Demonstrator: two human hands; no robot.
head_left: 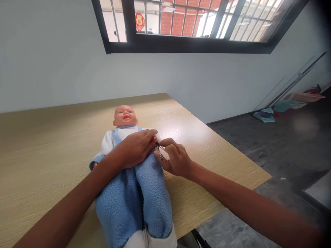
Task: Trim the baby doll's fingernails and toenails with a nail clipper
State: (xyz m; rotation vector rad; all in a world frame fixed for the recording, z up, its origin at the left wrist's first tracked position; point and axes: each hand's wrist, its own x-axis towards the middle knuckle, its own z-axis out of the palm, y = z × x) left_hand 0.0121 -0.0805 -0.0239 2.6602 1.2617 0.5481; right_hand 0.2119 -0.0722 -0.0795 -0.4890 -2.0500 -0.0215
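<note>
Doll point(148, 174) under left hand point(137, 146), apparently nail clippers point(159, 152) in right hand point(179, 160).

A red sign point(140, 22) beyond the window point(186, 44) reads "福".

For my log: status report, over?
Left hand holding doll's hand. Right hand holding metal clipper beside it. Doll face-up on table. Left fingers close by.

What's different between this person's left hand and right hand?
The left hand lies over the front of the doll, its back upward; the right hand is at the doll's side, fingers curled. The left hand holds around the doll's small hand, while the right hand pinches a small metal clipper. Both hands are bare and close together.
</note>
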